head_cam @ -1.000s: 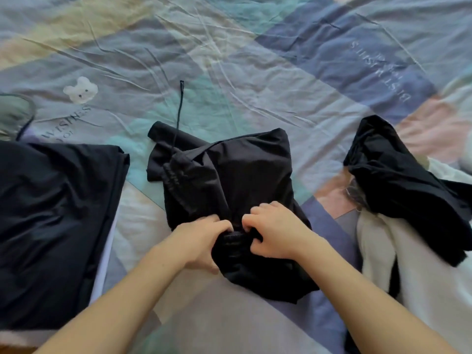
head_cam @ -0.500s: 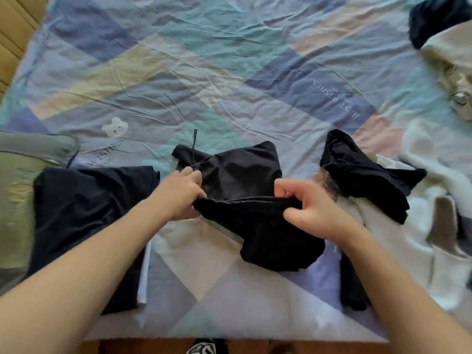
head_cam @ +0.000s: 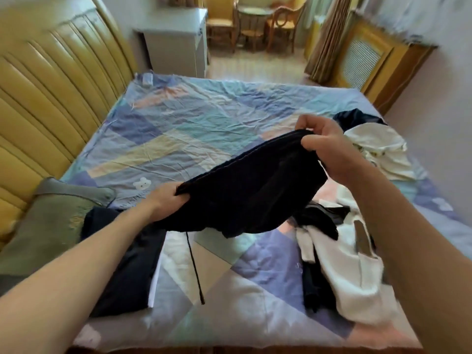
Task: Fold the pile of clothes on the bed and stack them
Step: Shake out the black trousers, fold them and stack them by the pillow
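A black garment [head_cam: 255, 190] with a waistband and a dangling drawstring [head_cam: 195, 269] hangs in the air above the bed [head_cam: 178, 139]. My left hand [head_cam: 166, 200] grips its left end, lower down. My right hand [head_cam: 329, 146] pinches its right end, held higher. A folded dark garment [head_cam: 127, 264] lies flat on the bed at the left, under my left forearm. An unfolded pile of white and black clothes [head_cam: 339, 264] lies at the right.
A green pillow [head_cam: 48, 223] sits at the left by the yellow headboard [head_cam: 46, 103]. More white and dark clothes [head_cam: 375, 144] lie near the bed's right edge. Beyond the bed stand a grey cabinet [head_cam: 176, 39] and wooden chairs [head_cam: 255, 24].
Both hands have lifted the black garment off the bed and spread apart, stretching its waistband. The camera has tilted up, so the room beyond the bed shows.
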